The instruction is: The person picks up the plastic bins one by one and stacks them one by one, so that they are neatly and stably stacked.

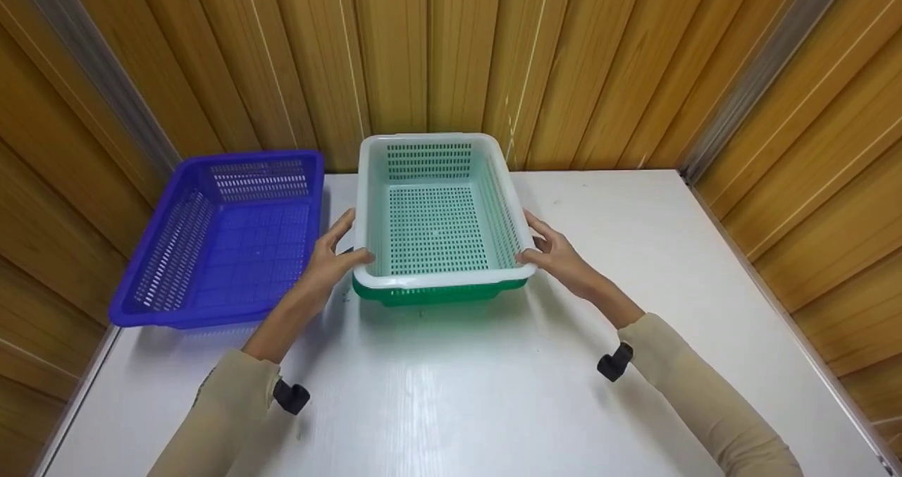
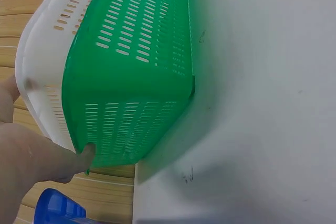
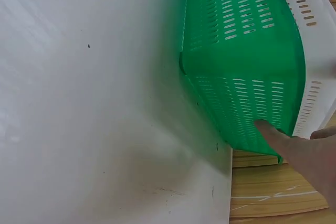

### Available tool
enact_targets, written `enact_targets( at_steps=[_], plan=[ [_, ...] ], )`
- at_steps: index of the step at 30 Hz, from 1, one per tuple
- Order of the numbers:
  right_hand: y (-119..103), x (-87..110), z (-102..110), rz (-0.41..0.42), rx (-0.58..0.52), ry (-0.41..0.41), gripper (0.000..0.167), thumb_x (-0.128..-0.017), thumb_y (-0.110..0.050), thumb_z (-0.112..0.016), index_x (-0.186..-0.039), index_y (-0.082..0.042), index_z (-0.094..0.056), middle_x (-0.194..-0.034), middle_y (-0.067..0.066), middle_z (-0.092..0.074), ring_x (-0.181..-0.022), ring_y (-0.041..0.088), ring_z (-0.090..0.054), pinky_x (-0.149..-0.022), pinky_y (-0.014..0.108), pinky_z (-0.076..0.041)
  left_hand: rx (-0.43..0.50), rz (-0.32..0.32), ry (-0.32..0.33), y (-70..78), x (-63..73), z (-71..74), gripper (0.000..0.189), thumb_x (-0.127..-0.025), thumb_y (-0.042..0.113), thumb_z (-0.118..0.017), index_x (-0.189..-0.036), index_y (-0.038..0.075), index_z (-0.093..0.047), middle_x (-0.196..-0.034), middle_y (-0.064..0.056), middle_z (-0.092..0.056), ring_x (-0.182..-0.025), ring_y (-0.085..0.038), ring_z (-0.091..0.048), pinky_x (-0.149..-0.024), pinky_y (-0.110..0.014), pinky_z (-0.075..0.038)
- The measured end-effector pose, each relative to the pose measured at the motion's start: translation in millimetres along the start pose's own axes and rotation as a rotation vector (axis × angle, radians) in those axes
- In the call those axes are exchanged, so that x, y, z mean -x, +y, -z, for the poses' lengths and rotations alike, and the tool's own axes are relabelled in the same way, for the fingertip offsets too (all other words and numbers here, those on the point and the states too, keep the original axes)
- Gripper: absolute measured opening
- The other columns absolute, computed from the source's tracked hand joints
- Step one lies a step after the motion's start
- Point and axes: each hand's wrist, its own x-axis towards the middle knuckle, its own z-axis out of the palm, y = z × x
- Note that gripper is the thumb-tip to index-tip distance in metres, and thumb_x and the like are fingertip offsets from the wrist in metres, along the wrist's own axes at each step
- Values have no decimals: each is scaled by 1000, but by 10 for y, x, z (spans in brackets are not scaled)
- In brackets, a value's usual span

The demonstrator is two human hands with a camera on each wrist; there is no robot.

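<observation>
A white plastic basket [image 1: 440,277] with slotted walls sits nested inside a green basket [image 2: 128,85], its rim standing above the green one. The green basket stands on the white table. At the near left corner my left hand [image 1: 331,258] holds the white basket, thumb over its rim and a finger reaching down to the green wall. On the opposite side my right hand [image 1: 561,260] grips the white rim the same way, and one finger touches the green slotted side in the right wrist view. Part of the right hand is cut off there.
A blue slotted basket [image 1: 264,234] stands left of the nested pair, close to the left hand. The white table [image 1: 437,392] runs back to a wood-look panel wall [image 1: 451,54]. Similar panels rise at both sides.
</observation>
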Motion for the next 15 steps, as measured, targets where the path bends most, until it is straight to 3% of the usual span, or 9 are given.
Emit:
enact_targets(
  at_steps=[6,9,15],
  plan=[
    [0,15,13,-44,-3,-44,91,-93,-13,-62,-166,-22,-8,-172,9,-16,-148,43,-41,-103,43,-54,31,25,-4,-4,-5,-11,94,-83,4,-67,-164,20,-23,-171,-8,-20,-160,-24,-10,-128,-50,-19],
    [-12,16,14,-54,5,-43,92,-93,-14,-62,-166,-22,-7,-172,8,-13,-148,42,-41,-96,34,-55,34,32,-5,2,-7,-10,95,-82,3,-67,-164,19,-22,-171,-11,-22,-160,-25,-13,-127,-50,-21],
    [-36,16,31,-53,-10,-45,93,-93,-13,-62,-166,-24,-5,-173,6,-11,-147,43,-41,-92,31,-55,24,50,-24,72,-11,-25,97,-83,1,-65,-165,17,-17,-170,-14,-22,-157,-29,-18,-125,-48,-26]
  ],
)
